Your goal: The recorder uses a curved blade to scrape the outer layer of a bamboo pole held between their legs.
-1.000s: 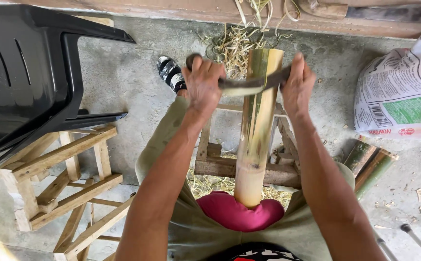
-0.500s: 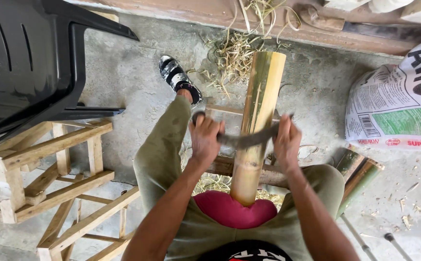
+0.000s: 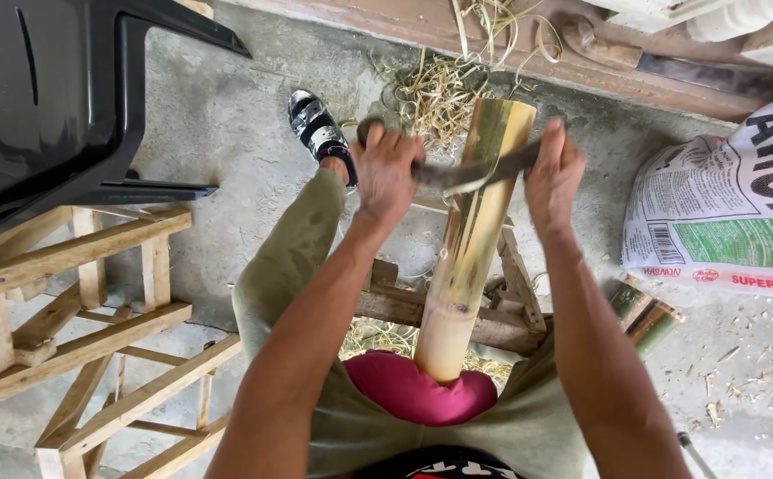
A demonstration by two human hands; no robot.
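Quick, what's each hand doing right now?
Left hand: closed on one end of the curved blade lying across the bamboo pole.
Right hand: closed on the blade's other end.

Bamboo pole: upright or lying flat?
Neither: the bamboo pole leans, near end against a pink pad, far end raised past a wooden frame.

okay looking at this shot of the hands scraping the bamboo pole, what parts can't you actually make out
Head view only:
- Blade: motion-blurred; its ends are hidden inside the left hand and right hand.
- Bamboo pole: its near end is pressed into the pink pad, so that end face is hidden.
- Low wooden stand under the pole: mostly covered by pole and legs.
- Black chair: cut off by the left and top edges.
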